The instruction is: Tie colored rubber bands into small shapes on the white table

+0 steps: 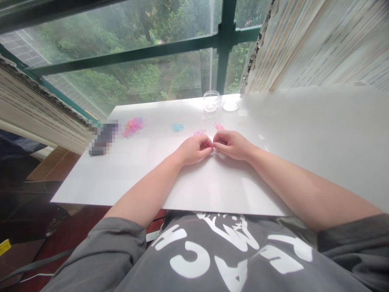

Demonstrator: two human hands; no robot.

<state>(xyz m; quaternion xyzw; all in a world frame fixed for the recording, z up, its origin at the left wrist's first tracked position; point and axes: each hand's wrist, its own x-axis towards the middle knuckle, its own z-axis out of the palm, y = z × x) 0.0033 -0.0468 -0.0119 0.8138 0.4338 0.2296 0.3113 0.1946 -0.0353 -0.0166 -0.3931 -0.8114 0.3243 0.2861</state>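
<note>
My left hand point(194, 149) and my right hand point(231, 144) rest on the white table point(121, 174), fingertips pinched together and meeting in the middle. Both are closed on something too small to make out between the fingertips. Just beyond the hands lie small heaps of tiny rubber bands: a light pink heap point(199, 132), a darker pink one point(219, 126), a blue one point(178, 127), and a larger mixed pink pile point(133, 126) to the left.
A clear round jar point(211, 101) and its lid point(230, 105) stand at the table's far edge by the window. A dark blurred object point(103, 138) lies at the left. Curtains hang on both sides; the table's near edge meets my grey shirt.
</note>
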